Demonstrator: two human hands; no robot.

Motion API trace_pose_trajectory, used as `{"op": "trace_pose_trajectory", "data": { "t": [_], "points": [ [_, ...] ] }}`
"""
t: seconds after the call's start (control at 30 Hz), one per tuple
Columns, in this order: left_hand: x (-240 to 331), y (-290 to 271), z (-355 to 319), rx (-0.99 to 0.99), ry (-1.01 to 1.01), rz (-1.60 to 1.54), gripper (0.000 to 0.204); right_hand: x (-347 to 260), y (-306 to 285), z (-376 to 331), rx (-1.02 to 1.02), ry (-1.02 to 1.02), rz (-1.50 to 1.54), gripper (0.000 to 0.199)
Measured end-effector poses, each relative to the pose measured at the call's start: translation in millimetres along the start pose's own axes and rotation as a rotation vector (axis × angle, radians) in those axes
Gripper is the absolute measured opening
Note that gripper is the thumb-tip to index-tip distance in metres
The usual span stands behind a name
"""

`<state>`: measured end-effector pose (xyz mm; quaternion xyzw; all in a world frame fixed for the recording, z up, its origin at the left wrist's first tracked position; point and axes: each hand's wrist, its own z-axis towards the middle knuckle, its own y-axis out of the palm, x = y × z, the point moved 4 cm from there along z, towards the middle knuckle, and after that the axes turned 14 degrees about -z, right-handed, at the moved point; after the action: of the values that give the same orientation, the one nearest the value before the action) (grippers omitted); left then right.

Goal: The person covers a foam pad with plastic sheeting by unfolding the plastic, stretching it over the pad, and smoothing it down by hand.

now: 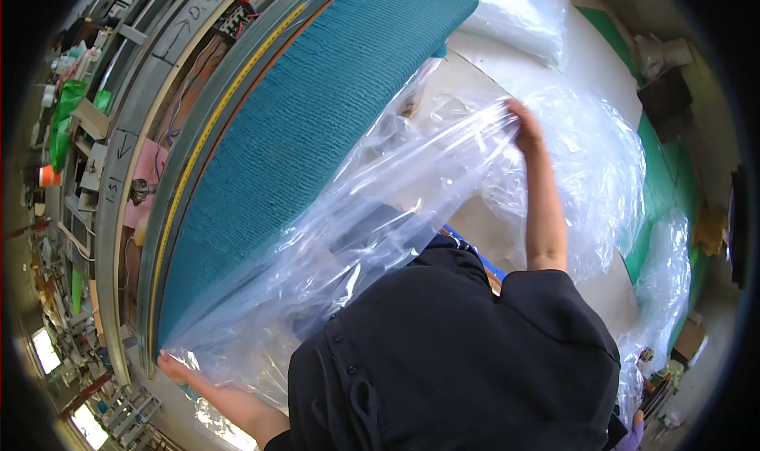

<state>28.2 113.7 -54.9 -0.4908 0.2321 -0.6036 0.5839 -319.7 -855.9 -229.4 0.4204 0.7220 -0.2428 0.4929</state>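
Note:
A wide piece of teal, ribbed fabric (261,158) lies along the long table edge. Clear plastic sheeting (372,190) is pulled into taut folds between my two hands, slanting across the fabric's near side. My left hand (172,365), low at the left by the fabric's near corner, is closed on the sheeting's end; its fingertips are partly hidden. Out to the right, with the arm stretched away from my body, my right hand (522,123) grips a gathered edge of the same sheeting.
A yellow measuring tape (214,115) runs along the table's rail beside the fabric. Past it stands a long grey metal frame (131,146) with wires and fittings. Heaps of clear plastic (594,166) lie at the right, over a pale surface and a green floor (665,166).

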Motion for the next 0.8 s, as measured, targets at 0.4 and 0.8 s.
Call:
{"op": "trace_pose_trajectory", "data": {
  "t": [0.4,0.8],
  "points": [
    [-58,-23,4,0.156,-0.155,-0.275,0.048,-343,84,-47,-0.428,-0.873,0.418,0.035],
    [-17,-43,-17,0.163,-0.193,-0.209,0.044,-59,45,30,-0.199,0.086,-0.157,0.018]
  ]
}}
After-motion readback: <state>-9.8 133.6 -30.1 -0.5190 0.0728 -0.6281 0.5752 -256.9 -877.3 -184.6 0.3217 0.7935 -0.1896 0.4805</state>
